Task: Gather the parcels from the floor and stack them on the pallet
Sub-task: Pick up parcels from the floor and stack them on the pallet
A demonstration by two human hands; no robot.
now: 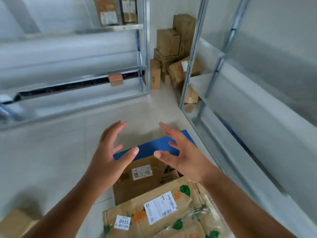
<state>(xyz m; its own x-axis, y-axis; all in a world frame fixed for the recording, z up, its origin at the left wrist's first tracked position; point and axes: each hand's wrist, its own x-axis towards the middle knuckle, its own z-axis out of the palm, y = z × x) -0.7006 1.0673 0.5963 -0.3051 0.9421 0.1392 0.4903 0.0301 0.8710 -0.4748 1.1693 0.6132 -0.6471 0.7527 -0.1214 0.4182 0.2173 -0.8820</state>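
Note:
A blue pallet [151, 148] lies on the pale floor by the right-hand shelving. On it sits a brown parcel [145, 182] with a white label reading 7186. In front of that lies a larger taped parcel [164, 215] with green and orange print and a tag reading 8935. My left hand [111, 152] and my right hand [181, 152] hover above the labelled brown parcel, fingers spread, palms facing each other, holding nothing. Another brown parcel [15, 224] rests on the floor at the bottom left.
Metal shelving [144, 48] runs along the left and more shelving [205, 69] along the right, leaving a narrow aisle. Several cardboard boxes [171, 54] are piled at the far end of the aisle. Two boxes [115, 11] stand on the upper left shelf.

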